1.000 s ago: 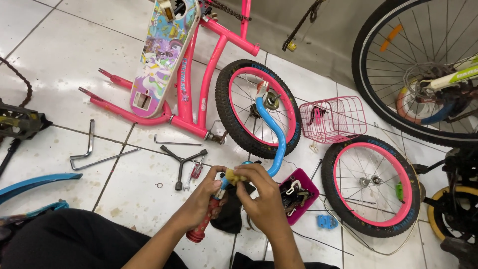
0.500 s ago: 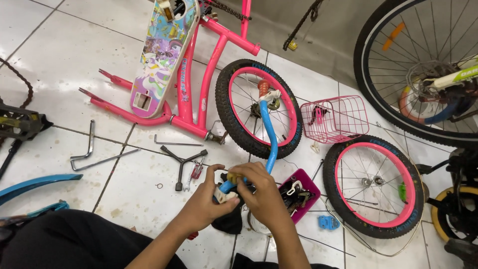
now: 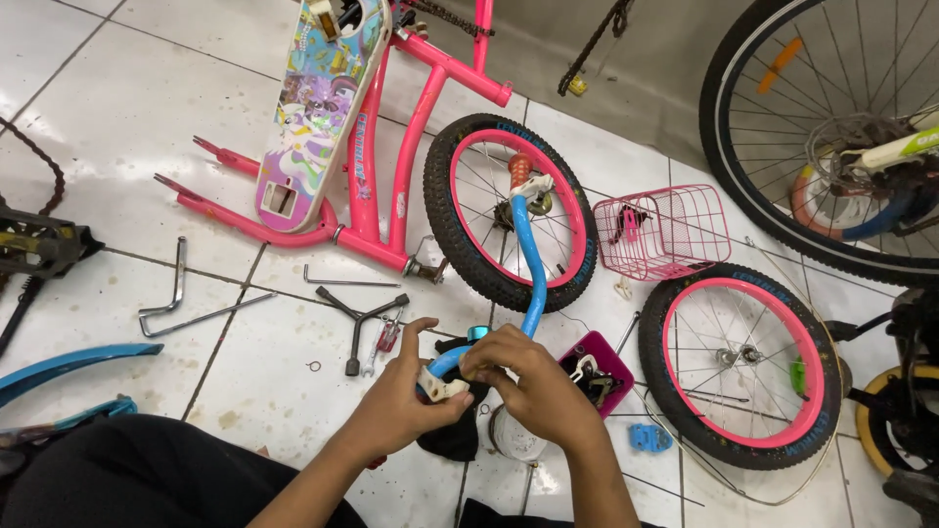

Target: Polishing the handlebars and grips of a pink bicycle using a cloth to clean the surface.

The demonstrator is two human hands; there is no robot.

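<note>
Blue handlebar [image 3: 533, 264] end gripped by left hand [image 3: 401, 406] and right hand [image 3: 538, 386].

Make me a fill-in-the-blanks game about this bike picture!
1. Both hands hold a curved ____ handlebar.
2. The bike frame lying on the tiled floor is ____.
3. The pink basket sits between two ____.
4. The Y-shaped wrench lies on the ____.

Missing words: blue; pink; wheels; floor
</note>
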